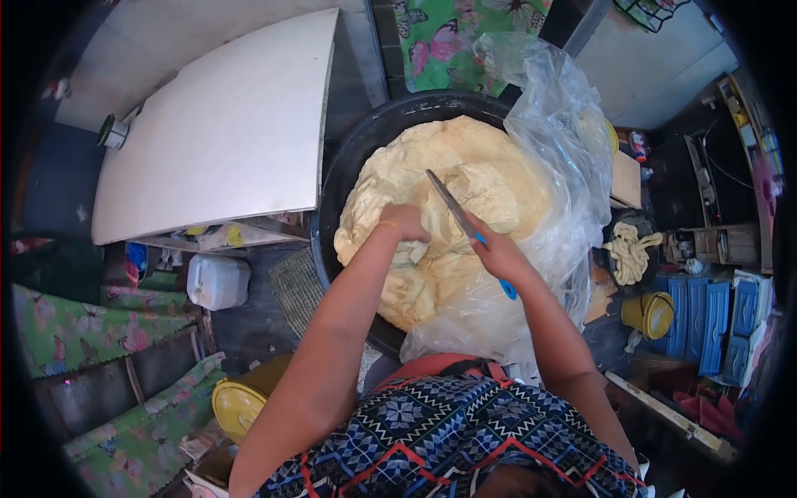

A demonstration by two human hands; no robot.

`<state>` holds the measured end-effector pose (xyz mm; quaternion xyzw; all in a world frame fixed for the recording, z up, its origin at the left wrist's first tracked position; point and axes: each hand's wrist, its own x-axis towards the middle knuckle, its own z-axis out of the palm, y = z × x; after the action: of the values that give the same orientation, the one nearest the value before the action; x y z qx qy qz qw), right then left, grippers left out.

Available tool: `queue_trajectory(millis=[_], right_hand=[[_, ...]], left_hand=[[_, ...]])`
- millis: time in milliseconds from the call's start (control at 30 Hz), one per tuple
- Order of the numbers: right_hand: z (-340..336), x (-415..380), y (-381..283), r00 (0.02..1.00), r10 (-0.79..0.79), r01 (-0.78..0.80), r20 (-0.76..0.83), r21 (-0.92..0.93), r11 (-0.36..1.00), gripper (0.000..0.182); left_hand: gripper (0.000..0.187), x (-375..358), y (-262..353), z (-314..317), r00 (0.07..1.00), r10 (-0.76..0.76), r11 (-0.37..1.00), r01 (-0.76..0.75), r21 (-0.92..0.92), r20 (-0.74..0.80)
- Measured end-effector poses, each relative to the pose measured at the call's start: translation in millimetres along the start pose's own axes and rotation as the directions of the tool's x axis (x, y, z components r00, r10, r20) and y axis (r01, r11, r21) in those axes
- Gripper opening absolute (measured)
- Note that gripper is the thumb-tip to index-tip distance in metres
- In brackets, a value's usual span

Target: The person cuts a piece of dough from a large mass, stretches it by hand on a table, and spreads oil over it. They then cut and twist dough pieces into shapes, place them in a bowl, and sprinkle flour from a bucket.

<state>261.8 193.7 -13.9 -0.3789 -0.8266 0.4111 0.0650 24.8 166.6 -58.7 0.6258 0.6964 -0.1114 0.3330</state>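
Hands work apart over the tub: the left hand point(404, 222) is mostly closed, fingers curled into a raised fold of a large, pale cream dough mass point(398, 166). The right hand point(503, 252) is closed around the blue handle of a long knife with a grey blade point(449, 200). The dough mass lies in a wide, round black tub point(339, 166) in front of the torso. A crumpled, clear plastic sheet point(573, 158) overlaps the right side of the tub and part of the dough.

Handling, as judged from appearance: the full mass is heavy; the material is soft, stretchy and probably tacky. It is not fragile, but a thin fold may stretch or tear. Take hold at a thick, raised fold, with the fingers well under it, and keep them clear of the blade. The loose plastic may cling or slip if caught with the dough.

Pose: the left forearm extends forward and slightly inward from the body, wrist low over the dough, back of the hand upward. The right forearm angles forward and inward from the right side. The blade slants away from the right hand toward the far left, its tip beyond the left hand. Contact between blade edge and dough cannot be confirmed.
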Motion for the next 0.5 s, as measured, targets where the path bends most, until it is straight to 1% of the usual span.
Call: queue_trajectory(millis=[67, 100, 167, 200, 267, 300, 367, 433, 500], right_hand=[[16, 31, -12, 0.990, 0.102, -0.090, 0.096, -0.119, 0.989, 0.056], [27, 45, -20, 0.991, 0.093, -0.082, 0.099, -0.115, 0.990, 0.056], [48, 66, -30, 0.979, 0.171, -0.141, 0.108, -0.240, 0.960, 0.057], [58, 67, -27, 0.979, 0.168, -0.137, 0.114, -0.237, 0.962, 0.057], [83, 60, -15, 0.961, 0.243, -0.197, 0.132, -0.287, 0.938, 0.062], [94, 46, 0, 0.974, 0.201, -0.160, 0.104, -0.311, 0.937, 0.067], [79, -2, -5, 0.916, 0.304, -0.187, 0.264, -0.389, 0.902, 0.069], [64, -55, -5, 0.883, 0.344, -0.200, 0.319, -0.408, 0.891, 0.066], [53, -91, -4, 0.830, 0.419, -0.255, 0.368, -0.417, 0.872, 0.066]], left_hand=[[0.057, -23, 1, 7, 1.000, 0.000, 1.000, 0.000, 0.001, -0.014], [0.055, -32, 1, 13, 0.999, 0.018, 1.000, -0.018, 0.003, -0.050], [0.051, -52, 2, 24, 0.993, 0.041, 0.999, -0.043, -0.014, -0.108], [0.051, -61, 1, 27, 0.994, 0.035, 0.999, -0.037, -0.014, -0.106], [0.043, -77, 1, 31, 0.988, 0.054, 0.997, -0.060, -0.039, -0.143], [0.038, -87, 0, 35, 0.977, 0.096, 0.994, -0.105, -0.038, -0.190], [0.038, -111, -2, 40, 0.973, 0.126, 0.990, -0.135, -0.035, -0.192], [0.036, -136, -5, 54, 0.958, 0.178, 0.983, -0.185, -0.011, -0.226], [0.036, -151, -5, 58, 0.950, 0.200, 0.978, -0.207, -0.001, -0.241]])
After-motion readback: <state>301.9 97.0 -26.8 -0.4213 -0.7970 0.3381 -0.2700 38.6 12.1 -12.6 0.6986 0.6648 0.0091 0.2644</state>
